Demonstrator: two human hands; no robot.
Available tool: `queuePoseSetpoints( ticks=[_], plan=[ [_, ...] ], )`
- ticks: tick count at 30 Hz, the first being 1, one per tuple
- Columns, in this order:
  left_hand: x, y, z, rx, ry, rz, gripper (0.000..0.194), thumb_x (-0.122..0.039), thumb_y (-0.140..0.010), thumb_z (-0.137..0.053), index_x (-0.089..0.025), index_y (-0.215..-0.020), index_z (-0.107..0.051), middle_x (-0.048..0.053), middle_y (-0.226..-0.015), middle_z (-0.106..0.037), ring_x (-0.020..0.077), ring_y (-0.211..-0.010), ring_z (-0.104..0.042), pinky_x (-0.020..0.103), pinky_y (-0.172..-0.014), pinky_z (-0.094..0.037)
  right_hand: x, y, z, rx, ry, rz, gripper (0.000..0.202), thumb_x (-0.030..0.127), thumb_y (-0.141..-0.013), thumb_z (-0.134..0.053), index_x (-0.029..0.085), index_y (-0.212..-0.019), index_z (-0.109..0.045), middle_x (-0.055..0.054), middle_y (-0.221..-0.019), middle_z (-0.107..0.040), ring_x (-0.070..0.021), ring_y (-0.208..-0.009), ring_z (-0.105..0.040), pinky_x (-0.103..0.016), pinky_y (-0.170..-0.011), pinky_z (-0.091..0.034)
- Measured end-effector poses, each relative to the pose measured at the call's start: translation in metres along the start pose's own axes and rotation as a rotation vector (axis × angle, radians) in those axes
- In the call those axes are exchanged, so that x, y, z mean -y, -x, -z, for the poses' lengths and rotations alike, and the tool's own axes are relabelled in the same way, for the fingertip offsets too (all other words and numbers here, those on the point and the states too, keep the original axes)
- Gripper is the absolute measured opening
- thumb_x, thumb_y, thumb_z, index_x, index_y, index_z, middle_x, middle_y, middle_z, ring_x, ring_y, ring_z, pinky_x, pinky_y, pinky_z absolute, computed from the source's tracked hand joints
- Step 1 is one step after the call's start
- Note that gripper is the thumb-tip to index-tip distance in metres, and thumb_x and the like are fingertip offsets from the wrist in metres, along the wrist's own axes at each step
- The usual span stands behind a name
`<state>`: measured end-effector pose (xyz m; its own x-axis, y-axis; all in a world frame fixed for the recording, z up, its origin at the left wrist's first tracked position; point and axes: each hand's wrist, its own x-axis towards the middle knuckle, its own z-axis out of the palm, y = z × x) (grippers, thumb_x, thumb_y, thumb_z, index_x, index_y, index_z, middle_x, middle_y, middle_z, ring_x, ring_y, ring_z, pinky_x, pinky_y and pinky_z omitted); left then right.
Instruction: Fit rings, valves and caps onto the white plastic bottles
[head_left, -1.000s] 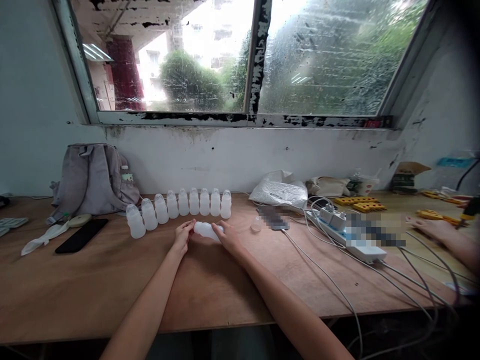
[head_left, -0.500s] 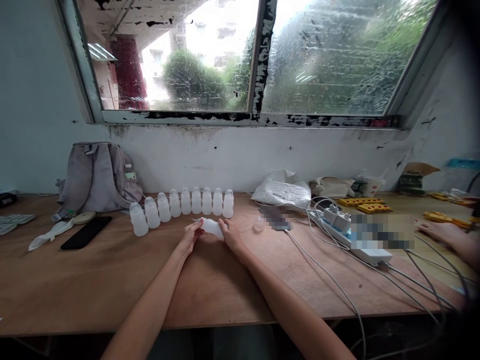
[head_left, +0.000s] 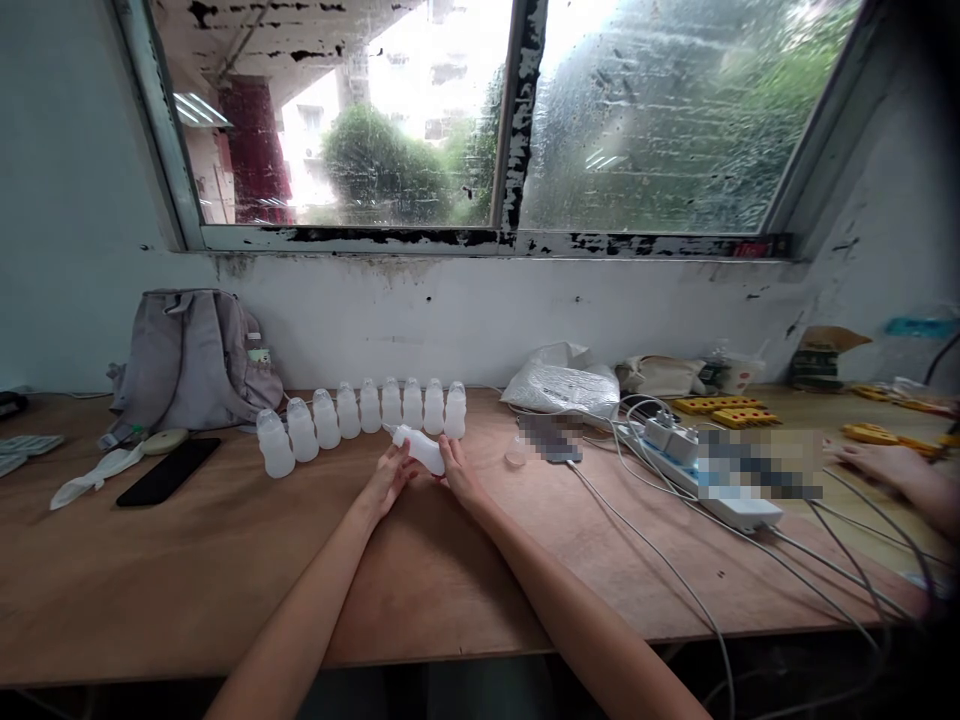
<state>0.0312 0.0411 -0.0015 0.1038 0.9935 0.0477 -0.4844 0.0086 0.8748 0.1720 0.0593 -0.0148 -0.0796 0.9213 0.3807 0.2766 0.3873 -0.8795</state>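
A frosted white baby bottle (head_left: 424,452) lies tilted between my two hands, its narrow neck end pointing up and left. My left hand (head_left: 393,474) is closed around the neck end. The base end is gripped by my right hand (head_left: 457,468). Behind them, several similar bottles (head_left: 369,406) with clear caps stand upright in a curved row on the wooden table (head_left: 420,580). A small clear cap (head_left: 515,457) rests on the table to the right of my right hand.
On the left are a grey backpack (head_left: 187,360), a black phone (head_left: 169,471) and a white strip (head_left: 96,476). Rightward lie a silvery plastic bag (head_left: 561,378), a white power strip (head_left: 739,512) and trailing cables. Another person's hand (head_left: 870,462) is at the far right, near yellow pieces (head_left: 870,434).
The bottle in my hands has tilted, with its neck end now higher and more exposed. My left hand has shifted slightly downward along it. The camera view has shifted slightly.
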Motion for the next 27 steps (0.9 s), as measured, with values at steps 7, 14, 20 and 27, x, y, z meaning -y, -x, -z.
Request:
queuePoseSetpoints(
  ticks=[7,14,20,27],
  plan=[
    [0.000,0.006,-0.004,-0.033,-0.038,-0.064,0.047,-0.031,-0.059,-0.071,-0.020,-0.103,-0.055,0.005,-0.095,-0.060,0.0162,-0.078,-0.057,0.024,-0.063,-0.044,0.004,-0.012,0.021,-0.165,0.462,0.205,0.030,0.035,-0.084,-0.035,0.017,-0.079,-0.059,-0.009,-0.087,-0.057,-0.0212,-0.089,-0.050,-0.033,-0.081,-0.035],
    [-0.003,0.004,0.001,-0.086,-0.175,-0.170,0.039,-0.032,-0.061,-0.065,-0.019,-0.097,-0.060,0.003,-0.088,-0.059,0.0129,-0.072,-0.053,0.021,-0.059,-0.040,-0.013,-0.019,0.077,-0.659,0.714,-0.161,0.039,0.022,-0.070,-0.049,0.013,-0.108,-0.048,-0.018,-0.122,-0.039,-0.0315,-0.115,-0.030,-0.045,-0.090,-0.024],
    [0.000,0.003,0.000,-0.010,-0.302,-0.168,0.048,-0.034,-0.061,-0.067,-0.018,-0.104,-0.056,0.006,-0.097,-0.059,0.0161,-0.081,-0.054,0.022,-0.063,-0.040,-0.021,-0.025,0.093,-0.713,-0.030,-0.373,0.044,0.028,-0.064,-0.059,0.014,-0.103,-0.045,-0.017,-0.106,-0.053,-0.0297,-0.104,-0.046,-0.041,-0.081,-0.038],
    [0.003,0.003,-0.001,-0.025,-0.517,-0.174,0.049,-0.042,-0.060,-0.067,-0.014,-0.100,-0.057,0.010,-0.095,-0.061,0.0208,-0.087,-0.056,0.026,-0.068,-0.042,-0.010,-0.030,0.076,-0.405,-0.647,-0.225,0.025,0.026,-0.061,-0.066,0.018,-0.082,-0.057,-0.002,-0.079,-0.063,-0.0139,-0.072,-0.060,-0.025,-0.064,-0.049]
  ],
)
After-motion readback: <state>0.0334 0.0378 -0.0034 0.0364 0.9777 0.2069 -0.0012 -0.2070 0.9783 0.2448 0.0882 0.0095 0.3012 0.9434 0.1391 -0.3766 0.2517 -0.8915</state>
